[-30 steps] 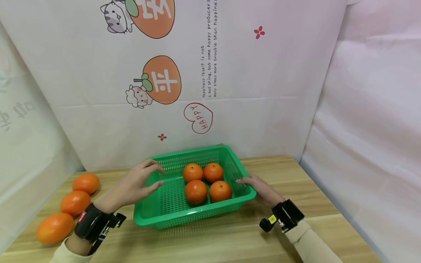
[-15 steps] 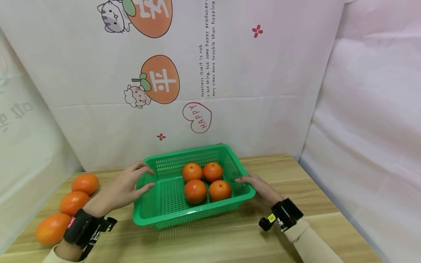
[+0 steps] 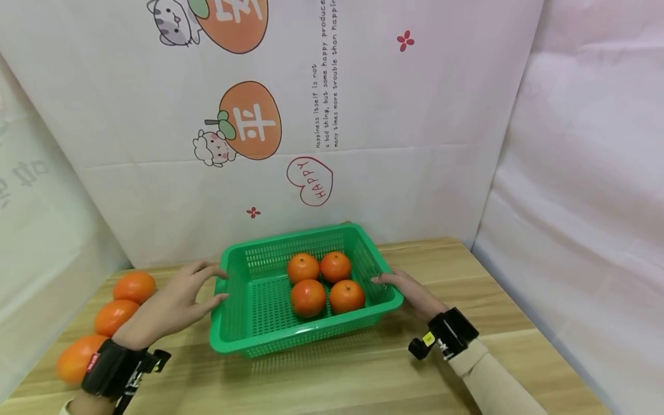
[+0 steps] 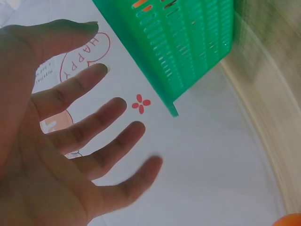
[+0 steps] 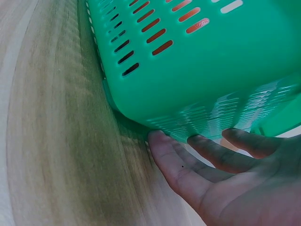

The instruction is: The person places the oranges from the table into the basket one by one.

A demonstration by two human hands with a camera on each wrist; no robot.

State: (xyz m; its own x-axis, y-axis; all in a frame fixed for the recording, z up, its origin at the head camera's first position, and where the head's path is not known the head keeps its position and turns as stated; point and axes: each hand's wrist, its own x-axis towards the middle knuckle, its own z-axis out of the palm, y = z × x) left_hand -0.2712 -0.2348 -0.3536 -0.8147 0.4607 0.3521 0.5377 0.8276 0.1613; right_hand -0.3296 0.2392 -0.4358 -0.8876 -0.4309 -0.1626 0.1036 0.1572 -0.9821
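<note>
A green plastic basket [image 3: 236,308] stands on the table with several persimmon-like orange fruits [image 3: 308,298] grouped in its right half. My right hand [image 3: 412,294] holds the basket's right end. Its thumb lies over the rim, and in the right wrist view its fingers [image 5: 171,162] touch the outer wall from below. My left hand [image 3: 168,305] is by the basket's left rim with fingers spread and nothing in it. In the left wrist view the left palm [image 4: 51,183] faces the camera, apart from the basket wall [image 4: 183,47].
Three more orange fruits [image 3: 116,317] sit in a row at the table's left, partly behind the left hand and wrist. A printed white cloth [image 3: 415,115] hangs behind the wooden table [image 3: 321,380] and at both sides.
My left hand has moved left, from above the basket's inside to its left rim. The right hand keeps its hold, and the basket has barely moved.
</note>
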